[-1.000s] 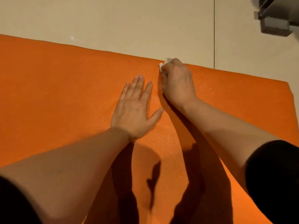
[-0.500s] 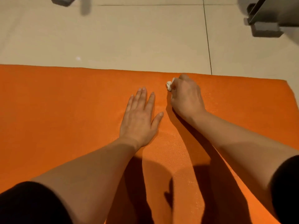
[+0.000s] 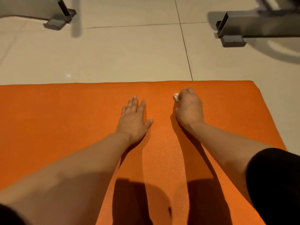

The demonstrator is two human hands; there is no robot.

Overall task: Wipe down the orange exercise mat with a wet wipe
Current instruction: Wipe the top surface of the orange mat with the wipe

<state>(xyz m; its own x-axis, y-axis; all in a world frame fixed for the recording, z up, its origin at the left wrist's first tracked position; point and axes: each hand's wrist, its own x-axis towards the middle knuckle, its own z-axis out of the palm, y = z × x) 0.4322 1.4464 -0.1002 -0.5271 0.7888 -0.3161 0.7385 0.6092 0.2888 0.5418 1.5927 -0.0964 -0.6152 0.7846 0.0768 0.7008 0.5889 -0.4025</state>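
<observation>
While the flat orange textured exercise mat (image 3: pixel 56 127) lies spread on the beige tiled floor (image 3: pixel 129 54), both hands are down on it near its far edge. Left hand (image 3: pixel 133 120) lies palm-down & flat on the mat, fingers straight & close together, thumb angled out to the right. Right hand (image 3: pixel 190 109) sits just to the right of it, apart from it, knuckles up, fingers curled under round a small scrunched white wet wipe (image 3: pixel 176 97). Only a bit of the wipe pokes out at the hand's upper-left side, touching the mat; the rest is hidden under the fingers, so can't tell exactly how it's pinched. Mat's far-right corner (image 3: pixel 253 83) is visible, rounded, w/ floor beyond it. Forearms are bare; a black sleeve (image 3: pixel 276 184) covers the right upper arm at lower right, another dark sleeve shows at the lower-left corner. Shadows of both arms fall on the mat toward the near edge. Two grey metal frame legs w/ dark feet stand on the floor past the mat: one top left (image 3: pixel 56 17), one top right (image 3: pixel 235 28), well apart from the hands. Dark grout lines cross the tiles.
</observation>
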